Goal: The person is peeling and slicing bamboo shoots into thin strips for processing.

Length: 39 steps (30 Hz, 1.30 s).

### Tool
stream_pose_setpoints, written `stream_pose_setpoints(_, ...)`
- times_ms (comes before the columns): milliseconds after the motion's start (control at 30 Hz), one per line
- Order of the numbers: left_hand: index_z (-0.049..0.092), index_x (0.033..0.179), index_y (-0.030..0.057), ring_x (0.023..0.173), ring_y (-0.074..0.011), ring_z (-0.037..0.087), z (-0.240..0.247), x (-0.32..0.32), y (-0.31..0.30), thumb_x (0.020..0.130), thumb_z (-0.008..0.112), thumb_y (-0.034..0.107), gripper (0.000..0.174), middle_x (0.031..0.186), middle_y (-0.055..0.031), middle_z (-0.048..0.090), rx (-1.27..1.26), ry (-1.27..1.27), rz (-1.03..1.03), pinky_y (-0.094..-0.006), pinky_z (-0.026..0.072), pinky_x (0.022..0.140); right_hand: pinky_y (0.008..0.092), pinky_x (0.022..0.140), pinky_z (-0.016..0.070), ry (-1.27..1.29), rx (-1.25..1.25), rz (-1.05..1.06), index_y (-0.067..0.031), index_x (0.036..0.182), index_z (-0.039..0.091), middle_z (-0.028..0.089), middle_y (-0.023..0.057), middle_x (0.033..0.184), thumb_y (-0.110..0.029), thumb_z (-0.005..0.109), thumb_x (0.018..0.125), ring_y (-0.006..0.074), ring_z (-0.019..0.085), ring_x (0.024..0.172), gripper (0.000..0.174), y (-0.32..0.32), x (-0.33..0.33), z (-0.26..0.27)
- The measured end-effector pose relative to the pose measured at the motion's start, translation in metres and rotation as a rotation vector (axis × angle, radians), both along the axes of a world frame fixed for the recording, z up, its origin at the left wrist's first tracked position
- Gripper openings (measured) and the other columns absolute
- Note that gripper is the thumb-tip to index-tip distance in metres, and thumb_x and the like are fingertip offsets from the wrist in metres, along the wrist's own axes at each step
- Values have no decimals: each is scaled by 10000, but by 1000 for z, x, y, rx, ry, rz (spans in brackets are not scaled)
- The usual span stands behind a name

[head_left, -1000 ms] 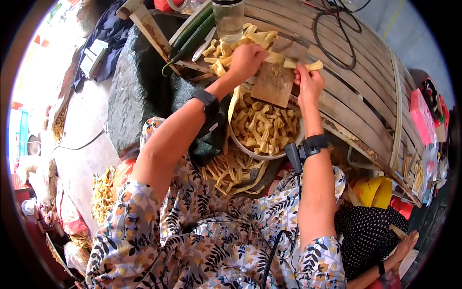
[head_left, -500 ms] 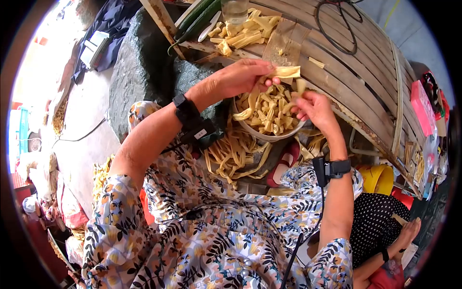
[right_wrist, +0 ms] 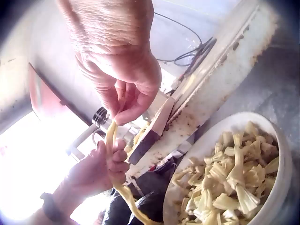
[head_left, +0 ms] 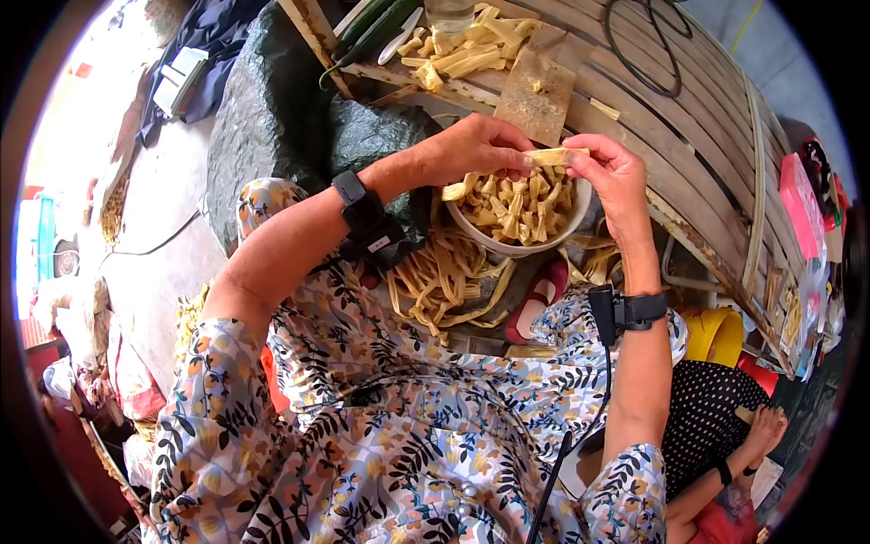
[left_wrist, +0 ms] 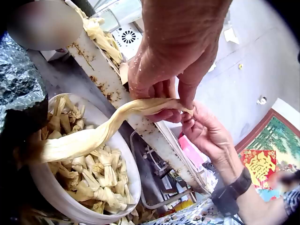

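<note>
In the head view my left hand [head_left: 480, 150] and right hand [head_left: 614, 179] meet just above a white bowl [head_left: 507, 249]. Between them stretches a pale yellow fibrous strip [left_wrist: 115, 124]. My left fingers curl round it, and my right thumb and fingers pinch its end. The strip's long tail hangs from my left hand across the bowl in the left wrist view. Short yellow pieces [right_wrist: 236, 173], several of them knotted, fill the bowl. Just beyond the hands lies a small wooden board [head_left: 544, 113] with a yellow scrap on it.
Loose yellow pieces [head_left: 467, 59] lie on the slatted table [head_left: 689, 150] beside a glass jar [head_left: 449, 14] and cucumbers [head_left: 381, 36]. A black cable [head_left: 675, 68] curls at the back. Long strips [head_left: 435, 281] are heaped below the bowl. Another person's hands [head_left: 766, 431] are at lower right.
Both hands have come from over the board towards me. The right hand has moved up from the bowl to pinch the strip by the left hand. A short yellow piece now lies on the slats.
</note>
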<state>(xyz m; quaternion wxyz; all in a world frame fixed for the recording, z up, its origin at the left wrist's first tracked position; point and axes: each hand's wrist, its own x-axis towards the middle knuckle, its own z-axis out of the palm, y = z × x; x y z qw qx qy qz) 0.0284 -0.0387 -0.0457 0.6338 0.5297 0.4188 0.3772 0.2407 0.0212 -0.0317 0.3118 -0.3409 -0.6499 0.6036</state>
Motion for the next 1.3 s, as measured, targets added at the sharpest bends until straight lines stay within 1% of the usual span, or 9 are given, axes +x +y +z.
stream_pose_setpoints(233,570,920,25,547,-92,540,3,17,-10,780,588,60,145,657,-47,578,438,529,181,-252,430,500,229,657,461,-91,223,-55,9,895,615,631,21,771,-146,553,852,88,581,721,173,2,-11,1)
stream_pose_setpoints(367,576,936,64,632,-285,568,-8,26,-9,737,603,68,201,736,-112,566,943,619,151,-334,456,551,234,547,460,-355,117,-45,21,821,614,587,35,628,-182,518,870,110,581,597,229,-10,-17,-19)
stream_pose_setpoints(533,580,877,61,677,-311,563,3,12,-11,715,626,106,174,742,-126,568,862,694,-23,-340,461,563,216,394,363,-497,-85,52,-4,763,638,536,3,565,-144,552,837,64,453,420,181,-16,-16,-28)
stream_pose_setpoints(700,630,830,27,618,-58,529,18,-19,-1,772,661,173,160,671,20,589,406,431,-91,-205,423,557,187,389,276,-226,-560,371,14,890,624,478,-36,493,-147,594,816,22,363,403,180,-31,-12,5)
stream_pose_setpoints(800,615,873,5,647,-57,517,20,-17,-3,832,596,216,216,689,21,569,149,147,-179,-205,427,601,184,399,247,100,-583,642,46,976,586,412,-67,472,-230,590,828,8,329,411,314,-37,-15,12)
stream_pose_setpoints(933,600,905,6,639,-49,494,23,-10,-4,877,529,249,255,698,25,551,180,46,-146,-198,417,607,184,423,248,233,-419,596,82,1037,539,372,-82,465,-410,574,813,9,312,417,542,-27,-6,20)
stream_pose_setpoints(1167,582,823,50,521,-25,407,-12,10,4,894,491,293,269,594,55,471,-141,-307,-121,-171,327,462,167,439,279,240,-290,506,50,1043,563,474,-48,531,-373,581,814,10,322,426,481,-35,-14,38)
stream_pose_setpoints(1200,569,833,44,512,-23,404,-10,14,0,898,480,295,274,609,47,479,-139,-289,-144,-167,323,453,160,460,364,167,-203,447,20,1018,588,592,26,663,-288,593,812,21,456,468,371,-32,-15,37)
stream_pose_setpoints(1300,525,875,23,518,-20,427,1,25,-11,914,438,284,277,678,16,506,-224,-276,-167,-129,307,420,175,513,457,175,-10,293,24,985,600,637,89,796,-184,605,787,83,598,592,287,-29,-20,15)
